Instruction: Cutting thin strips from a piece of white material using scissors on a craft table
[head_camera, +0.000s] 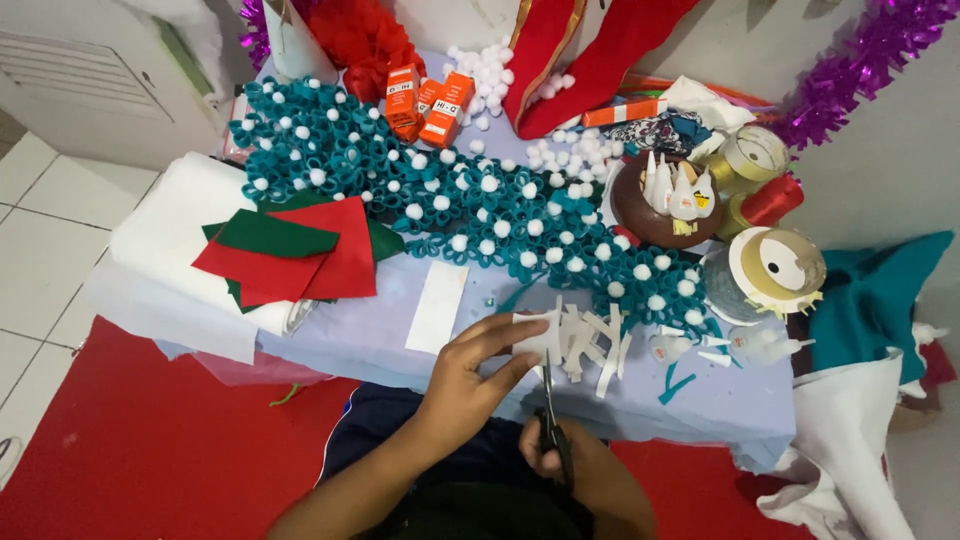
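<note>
My left hand (470, 372) pinches a small piece of white felt (538, 335) at the near edge of the table. My right hand (560, 455) is closed around the black handles of a pair of scissors (551, 405), whose blades point up into the white felt. Several cut white felt strips (600, 345) lie just right of the piece. A long teal felt garland with white pompoms (470, 200) stretches across the table behind them.
Red and green felt sheets (290, 250) lie on white fabric at the left. A white rectangle (438, 305) lies nearby. Orange boxes (425, 100), loose pompoms (480, 65), a brown bowl of glue tubes (670, 195), ribbon spools (775, 265), teal fabric (880, 290) and purple tinsel (860, 60) surround the table.
</note>
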